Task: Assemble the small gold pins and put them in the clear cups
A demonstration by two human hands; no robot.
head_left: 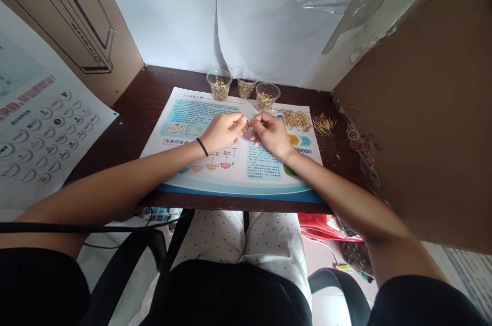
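Note:
My left hand (223, 132), with a black wristband (202, 146), and my right hand (271, 135) meet above a printed paper sheet (246, 182). Their fingertips pinch close together, and anything between them is too small to make out. Beyond the hands, three clear plastic cups (219, 86) (246, 87) (267, 96) hold short brass pins. Right of my right hand, a loose row of brass pins (295, 121) lies on the sheet. A smaller brass heap (323, 124) rests on the dark wooden table (130, 131).
A small rubber band (353, 135) lies on the table's right side. Brown cardboard (423, 95) stands along the right, and a poster with round icons (42, 136) and a box leans at the left. Plastic sheeting covers the back wall.

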